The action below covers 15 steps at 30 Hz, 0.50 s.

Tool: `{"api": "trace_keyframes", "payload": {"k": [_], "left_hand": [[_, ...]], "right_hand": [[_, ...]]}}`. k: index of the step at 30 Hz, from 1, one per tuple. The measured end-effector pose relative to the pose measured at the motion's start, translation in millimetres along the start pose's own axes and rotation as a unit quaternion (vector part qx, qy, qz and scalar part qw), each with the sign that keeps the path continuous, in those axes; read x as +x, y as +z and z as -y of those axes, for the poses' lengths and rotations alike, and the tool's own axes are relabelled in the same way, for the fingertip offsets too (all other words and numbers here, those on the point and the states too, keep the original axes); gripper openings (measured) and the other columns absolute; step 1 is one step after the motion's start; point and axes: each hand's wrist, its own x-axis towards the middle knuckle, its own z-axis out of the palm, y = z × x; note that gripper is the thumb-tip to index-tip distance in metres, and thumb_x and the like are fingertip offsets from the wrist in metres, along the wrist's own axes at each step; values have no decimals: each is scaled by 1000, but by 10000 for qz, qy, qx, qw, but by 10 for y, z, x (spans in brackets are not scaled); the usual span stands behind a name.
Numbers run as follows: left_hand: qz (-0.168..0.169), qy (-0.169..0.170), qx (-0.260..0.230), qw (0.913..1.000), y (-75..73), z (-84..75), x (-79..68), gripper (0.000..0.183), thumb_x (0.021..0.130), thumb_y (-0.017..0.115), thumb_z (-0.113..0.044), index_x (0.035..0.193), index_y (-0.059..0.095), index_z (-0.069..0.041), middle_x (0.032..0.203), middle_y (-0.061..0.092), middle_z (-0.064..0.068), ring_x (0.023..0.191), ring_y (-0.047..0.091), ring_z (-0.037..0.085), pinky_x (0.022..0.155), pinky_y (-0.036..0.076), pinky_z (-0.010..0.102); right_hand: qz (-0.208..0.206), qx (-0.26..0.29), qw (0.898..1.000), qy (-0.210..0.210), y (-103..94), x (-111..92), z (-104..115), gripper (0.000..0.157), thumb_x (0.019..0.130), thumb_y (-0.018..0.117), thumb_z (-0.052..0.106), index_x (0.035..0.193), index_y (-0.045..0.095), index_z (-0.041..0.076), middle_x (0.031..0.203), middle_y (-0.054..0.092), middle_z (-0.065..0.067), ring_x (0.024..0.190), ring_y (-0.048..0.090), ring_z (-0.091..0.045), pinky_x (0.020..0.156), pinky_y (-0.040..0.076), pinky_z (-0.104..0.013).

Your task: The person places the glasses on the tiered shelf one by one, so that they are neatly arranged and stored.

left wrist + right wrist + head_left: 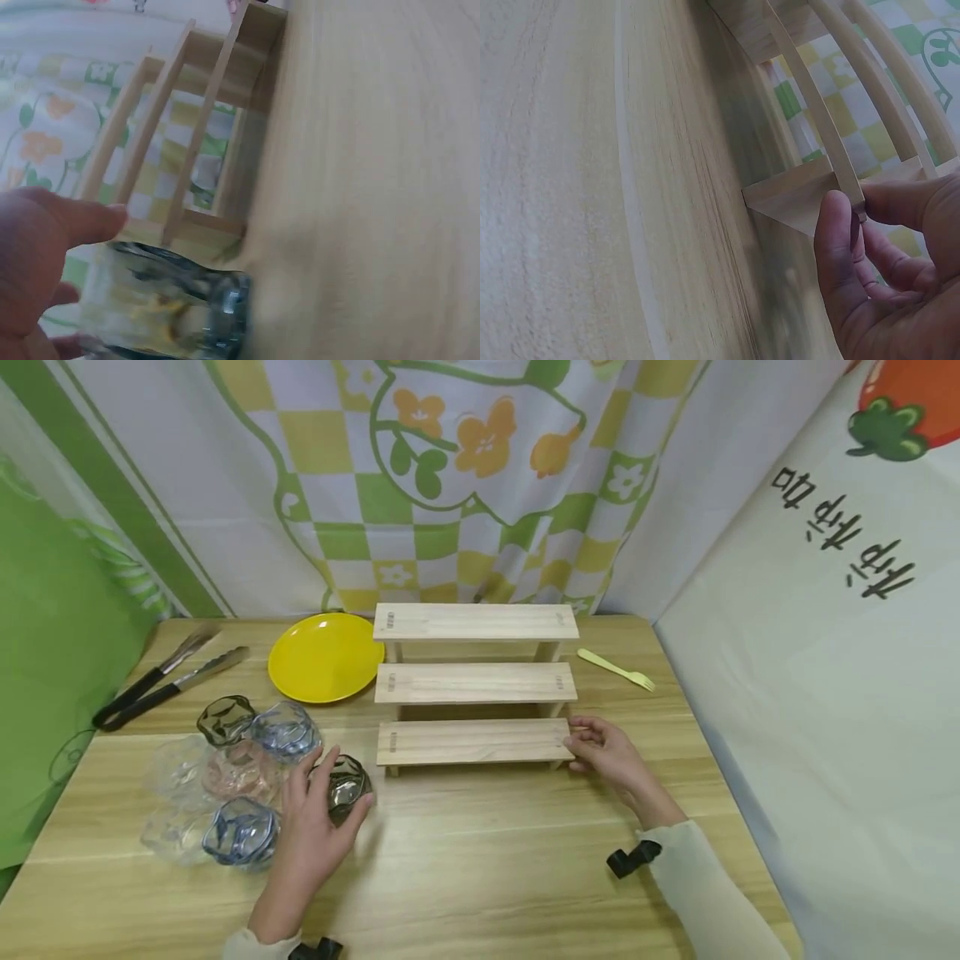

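My left hand [311,835] curves around a dark grey glass cup [348,785], thumb at its right side and fingers at its far left. In the left wrist view the wavy-walled cup [176,300] is upright, its base close to the tabletop and the thumb right at its rim. With the right hand [611,760] I pinch the right end of the lowest board of a three-step wooden rack [476,742]. The right wrist view shows thumb and index finger on either side of that board [821,120].
Several glass cups, among them blue [242,833], pink [240,772] and grey [227,720] ones, crowd the left side. Behind them lie black-handled tongs [172,677] and a yellow plate [326,657]. A pale yellow fork [617,670] lies right of the rack. Curtains border the table.
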Motion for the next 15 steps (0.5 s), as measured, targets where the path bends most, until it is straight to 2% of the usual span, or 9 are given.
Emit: {"api": "trace_keyframes", "payload": {"k": [4, 8, 11, 15], "left_hand": [[-315, -698, -567, 9955, 109, 46, -35, 97, 81, 89, -25, 157, 33, -4, 149, 32, 27, 133, 34, 46, 101, 34, 71], [-452, -1296, -1087, 9846, 209, 116, -70, 103, 80, 90, -28, 159, 27, -7, 147, 37, 26, 130, 40, 44, 104, 35, 67], [-570, -1496, -1423, 9768, 273, 179, -96, 102, 80, 89, -25, 159, 27, -7, 152, 37, 24, 136, 38, 45, 109, 31, 66], [-713, -1440, -1809, 9703, 316, 237, -121, 109, 79, 90, -17, 160, 18, -9, 156, 36, 19, 140, 35, 43, 113, 28, 63]], "right_hand": [[-2, 12, 10000, -15, -13, 8, -11, 53, 101, 65, 10, 146, 42, -6, 123, 53, -23, 95, 61, -21, 81, 59, -35], [3, 45, 10000, 8, -22, 9, -20, 53, 101, 65, 10, 147, 42, -5, 124, 53, -23, 97, 61, -21, 82, 59, -35], [22, 56, 10000, 23, -21, 12, -22, 53, 101, 65, 11, 147, 42, -4, 125, 53, -23, 99, 61, -23, 82, 59, -35], [45, 107, 9999, 29, -11, 17, -40, 53, 101, 65, 12, 147, 43, -3, 126, 52, -23, 100, 61, -24, 82, 59, -35]]}}
